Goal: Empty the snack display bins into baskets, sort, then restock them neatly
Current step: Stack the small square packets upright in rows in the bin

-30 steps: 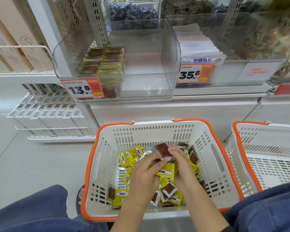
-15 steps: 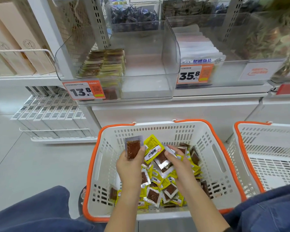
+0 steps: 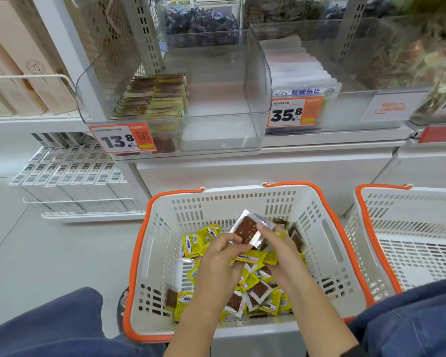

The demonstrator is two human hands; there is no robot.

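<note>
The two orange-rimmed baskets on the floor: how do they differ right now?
The near basket holds a loose heap of yellow and clear snack packets, with both hands working inside; the right basket shows only bare mesh. The near basket is fully in frame; the right basket is cut off. Both are white with orange rims.

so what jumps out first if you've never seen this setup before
Two hands meet over a white basket with an orange rim heaped with yellow snack packets; the left hand and right hand together hold up a clear packet with a brown slab inside. Above it, a clear display bin tagged 13.8 holds a neat stack of packets at its left side.
</note>
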